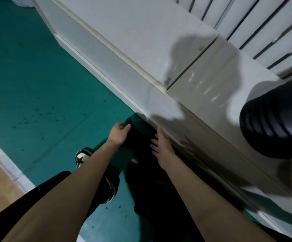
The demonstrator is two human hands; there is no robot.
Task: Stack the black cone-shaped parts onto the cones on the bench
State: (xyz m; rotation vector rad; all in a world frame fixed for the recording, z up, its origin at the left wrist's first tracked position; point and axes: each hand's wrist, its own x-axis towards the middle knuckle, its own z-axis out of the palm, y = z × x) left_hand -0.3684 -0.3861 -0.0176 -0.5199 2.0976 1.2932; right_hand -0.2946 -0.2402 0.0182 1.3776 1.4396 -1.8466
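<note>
Both forearms reach down from the lower edge of the head view toward the green floor (37, 84) beside the white bench (141, 41). Between the hands, low against the bench front, sits a black cone-shaped part (140, 137). It is dark on dark, so its long axis cannot be read with confidence.

The left hand (118, 132) has thumb and fingers curled, pinching the part's upper rim on its outer side. The right hand (161, 147) lies on the bench side of the part with fingers straight and spread, apparently pressed against its wall and curled round nothing.

A stack of black cones (272, 119), ribbed by nested rims, rests on the bench top, up and to the right of both hands. The right hand is the nearer to it. The lift would probably carry the part upward and rightward over the bench edge.

A black-and-white shoe (82, 158) stands beside the left forearm.
</note>
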